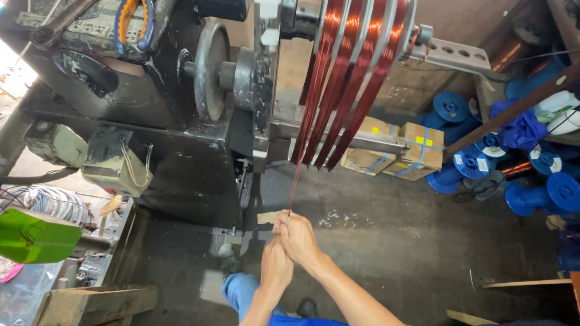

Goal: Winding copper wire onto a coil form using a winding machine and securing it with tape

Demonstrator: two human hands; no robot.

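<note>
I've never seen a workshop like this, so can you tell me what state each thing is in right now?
Copper wire coils: wound in four bands on the machine's former.
Wire strand: stretched taut from the coils down to the hands.
Right hand: closed on the strand.
Left hand: closed, just below the right.
Pliers: lying unused on the machine top.
Blue spools: piled on the floor.

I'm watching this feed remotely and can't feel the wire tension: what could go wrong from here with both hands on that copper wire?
1. Both hands, right hand above left hand, pinch the thin copper wire close under the winding machine; a sudden pull could cut or drag fingers.
2. The copper coils sit side by side on the former; uneven tension might let turns slip across.
3. The taut wire may snap or kink.
</note>
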